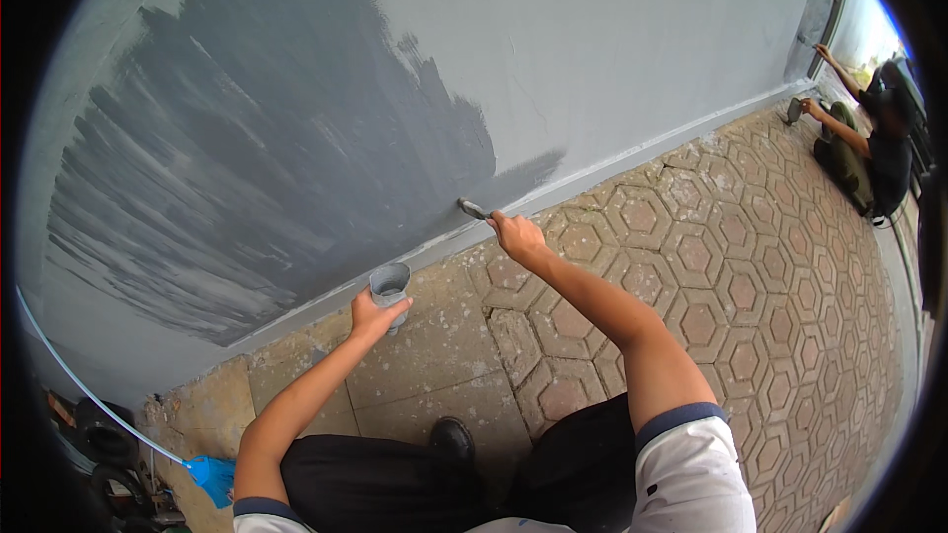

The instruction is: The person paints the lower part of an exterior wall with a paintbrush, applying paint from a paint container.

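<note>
While the brush [474,208] meets the grey wall [612,30] low down, all eyes go to the right hand [517,237], its fingers curled closed around the handle, thumb and fingers pinched together with hardly any gap! The bristle end sits at the lower right part of a big dark grey patch of paint [247,138], just above the pale ledge [632,163] along the foot of the wall; whether the bristles actually press on the surface, I can't tell from up here.

Over to the left hand, and it's a firm wrap: the left hand [370,314] is bent around the side of a grey cup [390,281], parted only as wide as the cup itself, thumb across the near side. The cup's mouth faces up toward the view, its inside coated grey, and it hangs left of the brush and lower in the picture, well apart from it.

What a patch that is, streaky and ragged along its left side, denser toward the middle! Underfoot, plain slabs [425,385] give way to hexagon-patterned pavers [691,257] on the right, with one dark shoe [451,437] on the slabs. Far right, a co-worker [889,163] crouches by the same wall, one arm stretched to a smaller dark patch [812,25], the other hand holding a dark container [794,111]. Lower left, a bright blue broom-like thing [209,477] lies near some tyres [104,434].
</note>
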Tool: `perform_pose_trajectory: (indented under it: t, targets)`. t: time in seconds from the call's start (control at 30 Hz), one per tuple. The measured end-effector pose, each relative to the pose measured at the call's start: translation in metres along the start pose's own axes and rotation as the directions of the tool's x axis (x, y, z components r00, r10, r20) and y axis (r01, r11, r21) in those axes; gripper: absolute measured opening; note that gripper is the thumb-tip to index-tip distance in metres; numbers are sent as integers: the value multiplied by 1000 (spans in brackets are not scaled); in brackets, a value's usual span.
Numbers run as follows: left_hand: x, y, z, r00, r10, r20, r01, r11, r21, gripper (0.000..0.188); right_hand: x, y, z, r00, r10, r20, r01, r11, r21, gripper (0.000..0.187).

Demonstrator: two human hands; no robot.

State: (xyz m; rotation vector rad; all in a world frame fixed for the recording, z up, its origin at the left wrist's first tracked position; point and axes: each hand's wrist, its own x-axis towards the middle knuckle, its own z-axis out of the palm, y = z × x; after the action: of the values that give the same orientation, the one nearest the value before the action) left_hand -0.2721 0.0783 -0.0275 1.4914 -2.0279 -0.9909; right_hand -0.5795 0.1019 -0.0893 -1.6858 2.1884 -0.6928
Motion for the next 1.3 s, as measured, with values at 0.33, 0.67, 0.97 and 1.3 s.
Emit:
perform_pose_trajectory:
  t: [0.33, 0.67, 0.97, 1.3]
  targets:
    - [-2, -8, -5, 998, 47, -33, -47, 999, -1, 49, 5, 81, -54, 754, 472, -457, -474, 873, 119, 31]
    - [-5, 1, -3, 999, 51, -15, -52, 999, -18, 49, -3, 12, -23, 998, -61, 32, 65, 991, -118, 28]
    - [-3, -15, -12, 999, 32, -35, -32, 999, 5, 49, 3, 68, -43, 805, 444, -393, -448, 890, 88, 28]
    - [-8, 1, -4, 998, 57, -11, -58, 998, -17, 48, 8, 59, -39, 961, 60, -272, -94, 989, -116, 28]
